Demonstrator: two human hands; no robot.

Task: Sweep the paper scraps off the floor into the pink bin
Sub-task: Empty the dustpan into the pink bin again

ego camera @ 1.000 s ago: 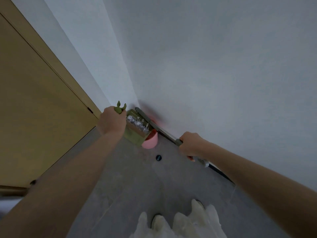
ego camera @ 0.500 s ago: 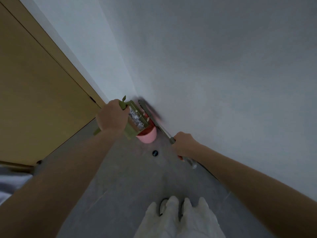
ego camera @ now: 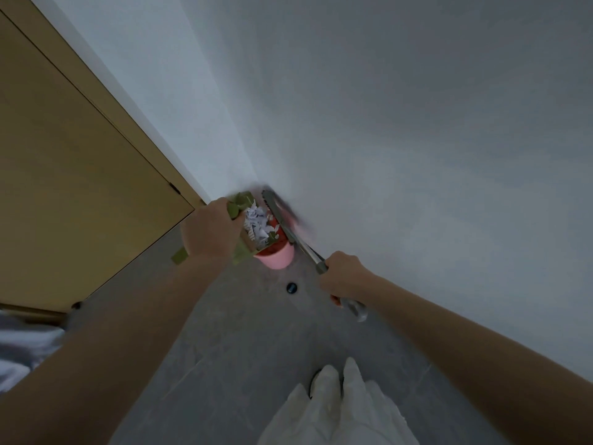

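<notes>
The pink bin point(ego camera: 278, 258) stands on the grey floor in the corner by the white wall. My left hand point(ego camera: 210, 231) grips the handle of a green dustpan point(ego camera: 244, 247), which is tilted over the bin's mouth. White paper scraps point(ego camera: 256, 224) lie heaped in the pan at the bin's rim. My right hand point(ego camera: 343, 276) grips the metal handle of a broom point(ego camera: 288, 234); its dark head reaches past the bin toward the wall.
A tan wooden door point(ego camera: 73, 187) fills the left side. A small black round thing point(ego camera: 291, 288) sits on the floor point(ego camera: 231, 342) just in front of the bin. My feet under pale cloth point(ego camera: 333, 409) are at the bottom.
The dustpan has been raised and tipped further over the bin, and the scraps have slid toward the bin. The broom hand has shifted slightly left with it.
</notes>
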